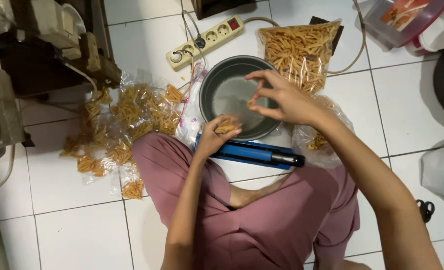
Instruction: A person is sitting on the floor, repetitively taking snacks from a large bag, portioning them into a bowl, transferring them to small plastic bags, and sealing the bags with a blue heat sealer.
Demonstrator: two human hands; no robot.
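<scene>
While the person sits on the white tiled floor (77,230) with legs folded in pink cloth, the left hand (213,138) is curled around a small clear bag of snack sticks (226,125), gripping it at the near rim of a round grey bowl (221,75). The right hand (282,100) hangs over the bowl, thumb and forefinger pinched together on what looks like a stick or two, the other fingers spread loose. A blue bar-shaped sealer (252,152) lies just below the bowl, across the lap's far edge. Beyond the bowl, toward the far edge of the floor, a big clear bag of loose sticks (299,47) stands beside a white power strip (207,40). Another open plastic bag (317,140) sits under the right forearm. To the left side of the floor, a heap of small filled packets (122,125) is strewn near a dark machine (47,50).
</scene>
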